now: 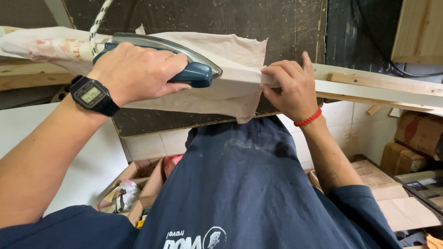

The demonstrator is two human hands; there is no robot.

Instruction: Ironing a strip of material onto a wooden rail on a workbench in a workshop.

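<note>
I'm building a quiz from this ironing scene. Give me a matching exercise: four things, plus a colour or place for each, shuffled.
Things:
1. iron
2. wristwatch
3. bracelet
4. cloth

Descriptions:
A. red, at the wrist of the right hand
B. pale, lying under the iron
C. black, on the left wrist
D. dark blue handle, gripped by the left hand

Pairs: 1-D, 2-C, 3-A, 4-B

My hands: two, left (134, 69) and right (288, 90). Iron (159, 57), blue handle: one. Pale cloth (230, 69): one piece. White board (369, 87) under my right hand: one. Black wristwatch (92, 95): one. Red bracelet (308, 118): one. Brown cardboard boxes (413, 145) at the right: two.
</note>
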